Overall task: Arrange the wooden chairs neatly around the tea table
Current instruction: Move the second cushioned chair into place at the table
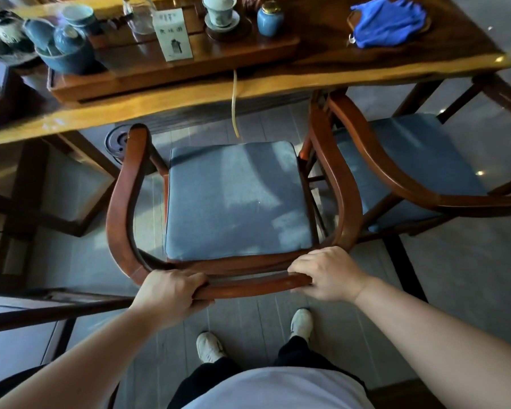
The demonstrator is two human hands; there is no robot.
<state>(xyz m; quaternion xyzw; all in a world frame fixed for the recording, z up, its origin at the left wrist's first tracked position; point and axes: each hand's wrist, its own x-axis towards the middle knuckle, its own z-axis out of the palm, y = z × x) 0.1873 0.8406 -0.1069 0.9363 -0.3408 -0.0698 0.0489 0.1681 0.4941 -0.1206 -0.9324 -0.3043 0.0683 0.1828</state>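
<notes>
A wooden chair with a curved armrest rail and a blue seat cushion stands in front of me, facing the tea table. My left hand grips the left part of the chair's back rail. On the right part of the same rail sits my right hand, fingers curled over it. A second wooden chair with a blue cushion stands just to the right, its arm close against the first chair's right arm. Both chair fronts sit near the table's edge.
The table holds a wooden tea tray, blue cups and jars, a glass pitcher, a white card and a blue cloth. A dark wooden frame lies at my left. A round floor fixture sits under the table. My feet stand behind the chair.
</notes>
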